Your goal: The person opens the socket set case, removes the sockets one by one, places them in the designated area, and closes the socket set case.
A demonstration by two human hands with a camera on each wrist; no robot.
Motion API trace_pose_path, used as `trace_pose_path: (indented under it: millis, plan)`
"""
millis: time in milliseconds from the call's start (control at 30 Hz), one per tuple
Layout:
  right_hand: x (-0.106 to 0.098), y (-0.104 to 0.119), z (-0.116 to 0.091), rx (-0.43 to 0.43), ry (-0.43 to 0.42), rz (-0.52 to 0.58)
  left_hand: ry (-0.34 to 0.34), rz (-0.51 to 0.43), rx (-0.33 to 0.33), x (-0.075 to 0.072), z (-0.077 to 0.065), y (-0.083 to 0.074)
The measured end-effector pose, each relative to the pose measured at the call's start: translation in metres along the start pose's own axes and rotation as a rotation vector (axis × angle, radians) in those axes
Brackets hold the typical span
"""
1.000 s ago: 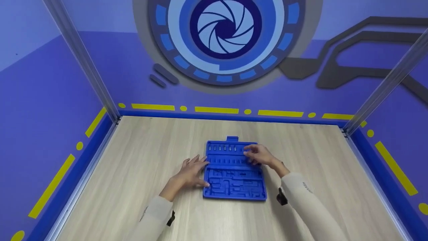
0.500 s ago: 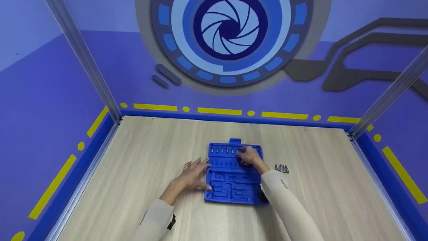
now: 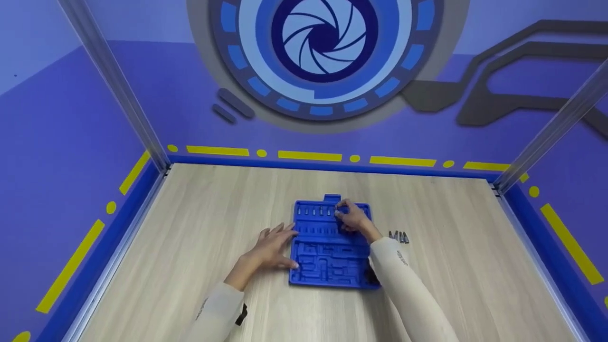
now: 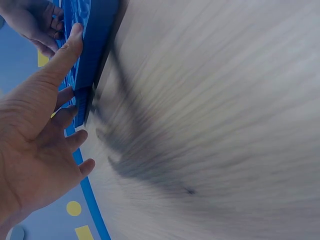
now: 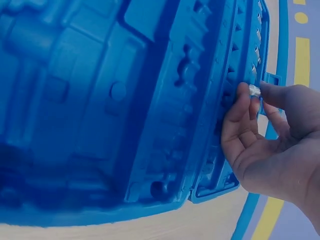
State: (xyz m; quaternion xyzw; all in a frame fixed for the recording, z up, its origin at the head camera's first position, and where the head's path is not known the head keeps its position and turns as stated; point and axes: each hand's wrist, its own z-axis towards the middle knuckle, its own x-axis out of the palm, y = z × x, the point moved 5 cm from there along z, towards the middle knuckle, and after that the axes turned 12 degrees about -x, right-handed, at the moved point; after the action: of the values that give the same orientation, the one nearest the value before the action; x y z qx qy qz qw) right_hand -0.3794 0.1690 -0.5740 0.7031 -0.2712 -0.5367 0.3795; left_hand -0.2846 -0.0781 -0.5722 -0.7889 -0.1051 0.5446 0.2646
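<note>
A blue plastic tool case [image 3: 327, 242] lies unfolded on the wooden table. In its far half stands a row of small metal bits [image 3: 314, 211]. My right hand [image 3: 354, 217] is over the right part of that row. Close up in the right wrist view, its thumb and forefinger pinch a silver metal bit [image 5: 255, 90] at the end of the row. My left hand [image 3: 268, 249] is at the case's left side, fingers extended. In the left wrist view its thumb [image 4: 70, 49] lies against the case's edge, the other fingers spread along the side.
Several loose dark bits [image 3: 399, 236] lie on the table right of the case. Moulded slots fill the near half of the case. Blue-purple printed walls with metal corner posts [image 3: 551, 126] stand around the wooden table [image 3: 213, 199].
My right hand has shifted left along the row from its right end, and now pinches a bit there. The loose bits, earlier hidden by the arm, show now. My left hand stays put.
</note>
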Motion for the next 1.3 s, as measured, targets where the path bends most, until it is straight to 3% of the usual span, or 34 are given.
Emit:
trace_pose_path:
  millis: [67, 233, 333, 433, 567, 700, 1133, 1300]
  plan:
    - [0.001, 0.001, 0.001, -0.037, -0.026, -0.035, -0.001, 0.003, -0.001, 0.0, 0.0, 0.0]
    - [0.003, 0.006, 0.0, -0.098, -0.08, -0.243, 0.001, 0.001, -0.001, 0.0, -0.001, -0.001]
    - [0.004, 0.005, -0.002, -0.094, -0.102, -0.276, 0.006, -0.007, 0.006, 0.002, -0.002, -0.002]
    - [0.005, 0.001, -0.006, -0.096, -0.152, -0.219, 0.015, -0.015, 0.002, 0.004, -0.004, -0.002]
    - [0.003, -0.006, -0.009, -0.099, -0.197, 0.022, 0.017, -0.01, -0.015, 0.003, -0.005, -0.001]
    - [0.003, -0.008, -0.012, -0.116, -0.147, 0.2, 0.01, 0.002, -0.023, 0.0, -0.004, -0.001]
    - [-0.016, 0.001, -0.034, -0.217, -0.005, 0.315, 0.015, 0.033, -0.046, -0.001, -0.002, -0.005]
    - [-0.023, 0.0, -0.046, -0.202, 0.008, 0.32, 0.009, 0.046, -0.041, 0.001, -0.002, -0.006]
